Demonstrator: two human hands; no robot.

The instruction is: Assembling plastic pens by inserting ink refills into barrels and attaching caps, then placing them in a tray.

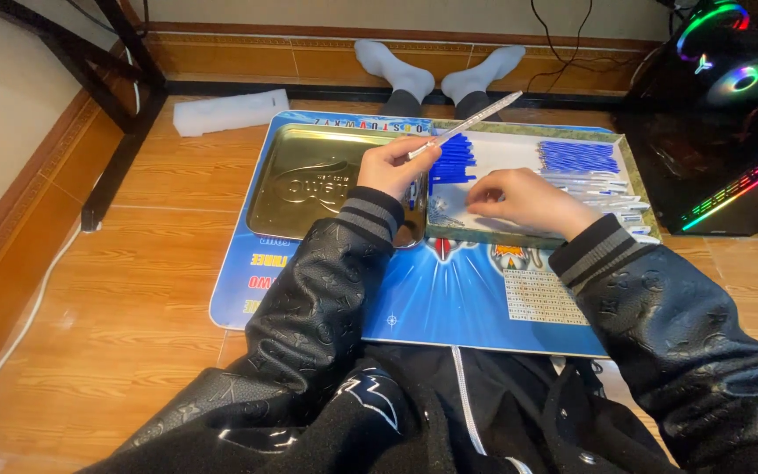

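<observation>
Seated on wood flooring over a blue mat [449, 303], I pinch a light, stiff, slippery clear pen barrel [467, 125] at its lower end with my left hand [396, 167], while my right hand [524, 200], fingers curled, rests in the shallow tray [633, 175] on loose parts.

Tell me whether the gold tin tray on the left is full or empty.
Empty. The gold tin tray shows only its bare embossed bottom, while the pen parts lie in the other tray. The left hand covers its right edge.

Beside the gold tin lid [309, 189], the left hand [394, 167] pinches a clear pen barrel [467, 125] pointing up and away, while the right hand [524, 202] rests inside the tray [633, 175] near blue refills [452, 165].
</observation>
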